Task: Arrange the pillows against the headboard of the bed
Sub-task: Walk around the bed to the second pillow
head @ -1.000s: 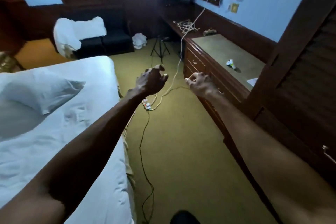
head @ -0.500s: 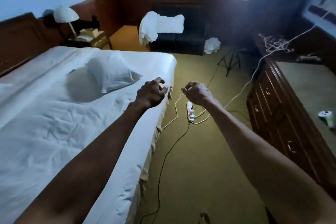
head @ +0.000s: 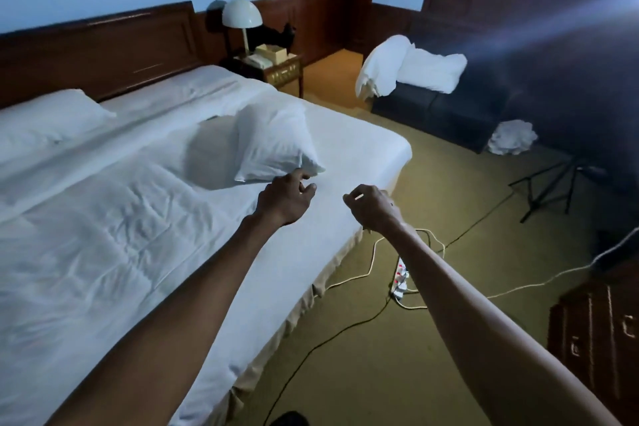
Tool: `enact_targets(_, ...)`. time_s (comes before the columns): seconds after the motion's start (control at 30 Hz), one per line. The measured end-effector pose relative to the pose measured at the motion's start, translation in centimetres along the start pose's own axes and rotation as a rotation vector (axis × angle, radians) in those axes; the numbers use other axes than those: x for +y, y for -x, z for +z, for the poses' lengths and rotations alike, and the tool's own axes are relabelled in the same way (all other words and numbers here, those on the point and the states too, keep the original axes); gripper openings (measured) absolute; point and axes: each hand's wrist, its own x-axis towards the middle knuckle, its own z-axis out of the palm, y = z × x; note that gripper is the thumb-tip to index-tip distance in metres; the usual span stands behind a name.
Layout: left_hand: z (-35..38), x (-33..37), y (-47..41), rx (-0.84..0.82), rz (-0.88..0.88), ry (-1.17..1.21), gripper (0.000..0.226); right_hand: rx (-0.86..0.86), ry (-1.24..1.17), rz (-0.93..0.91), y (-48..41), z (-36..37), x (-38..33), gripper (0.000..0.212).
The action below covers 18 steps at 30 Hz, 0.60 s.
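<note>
A white pillow (head: 273,142) stands tilted on the white bed (head: 121,218), near its right side and far from the dark wooden headboard (head: 103,45). A second white pillow (head: 45,117) lies flat against the headboard at the far left. My left hand (head: 285,201) hovers just below the tilted pillow's lower corner, fingers curled and holding nothing; whether it touches the corner is unclear. My right hand (head: 371,206) is over the bed's right edge, fingers loosely curled, also holding nothing.
A nightstand (head: 276,69) with a white lamp (head: 241,15) stands beyond the bed. White bedding (head: 408,69) is draped over a dark sofa (head: 432,107). A power strip (head: 399,278) and cables lie on the carpet, a tripod (head: 553,187) stands to the right, and a dresser (head: 598,328) is at lower right.
The view has swung left from the dresser side to the bed. Both hands have moved with it, from above the floor to over the bed near the tilted pillow.
</note>
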Motion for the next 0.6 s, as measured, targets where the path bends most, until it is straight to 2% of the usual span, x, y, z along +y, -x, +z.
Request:
enact_targets(0.17,1.6,-1.9,-9.0,0.029,-0.04,0.012,0.034,-0.025,-0.006,-0.061,-10.2,0.1,-0.4,0.032)
enact_targets(0.37,2.4,-4.1,-25.1,0.053,-0.105,0.017,0.037,-0.016,0.018,-0.103,-26.9,-0.9,-3.4,0.03)
enact_targets(0.6,2.9,-6.9,-40.9,0.079,-0.165,0.067,0.038,-0.087,-0.007,-0.119,-43.8,-0.4,-6.8,0.034)
